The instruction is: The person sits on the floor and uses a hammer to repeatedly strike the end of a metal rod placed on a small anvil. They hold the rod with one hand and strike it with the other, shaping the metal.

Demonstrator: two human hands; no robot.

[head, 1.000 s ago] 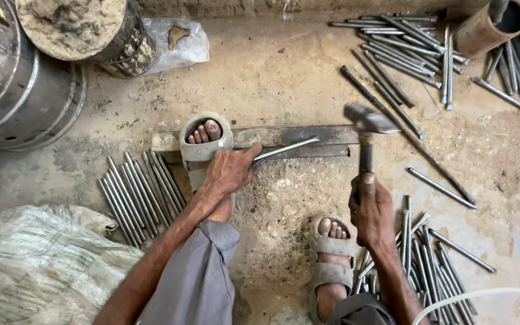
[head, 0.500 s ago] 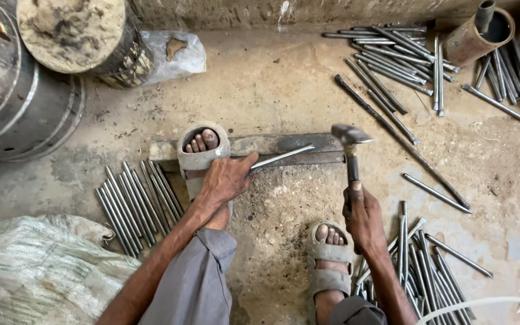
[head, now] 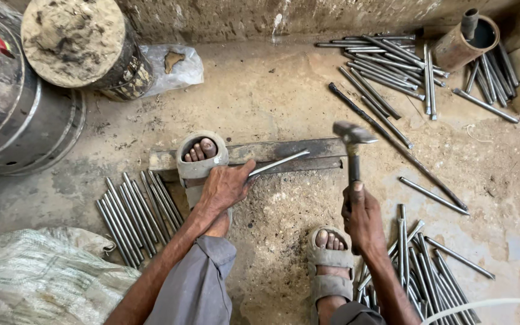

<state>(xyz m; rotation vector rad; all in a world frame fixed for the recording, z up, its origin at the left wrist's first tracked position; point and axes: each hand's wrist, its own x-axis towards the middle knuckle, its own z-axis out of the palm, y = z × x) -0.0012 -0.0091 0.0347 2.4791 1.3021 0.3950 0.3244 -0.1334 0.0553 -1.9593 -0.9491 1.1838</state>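
The person squats low on the gritty concrete floor [head: 272, 90], one sandalled foot [head: 201, 157] planted on a long flat steel bar [head: 284, 150] that serves as an anvil. The left hand [head: 224, 188] pinches one end of a thin metal rod [head: 279, 162] between thumb and fingers, so that the rod lies slanted across the steel bar, its far end pointing up and to the right. The right hand [head: 362, 219] is clenched round the dark handle of a hammer [head: 352, 144], whose head hangs raised just beside the right end of the bar, a little apart from the rod's tip. To my eye this is the striking step: one rod held on the bar, the hammer poised over it. The blow, I would judge, needs the rod kept flat and steady against the bar, the fingers well back from the spot to be hit, and the hammer face brought down square. A row of like rods [head: 132, 210] lies just left of the foot, another heap [head: 428, 265] by the right hand, and more [head: 392, 66] near the wall beside a rusty pipe [head: 467, 39].
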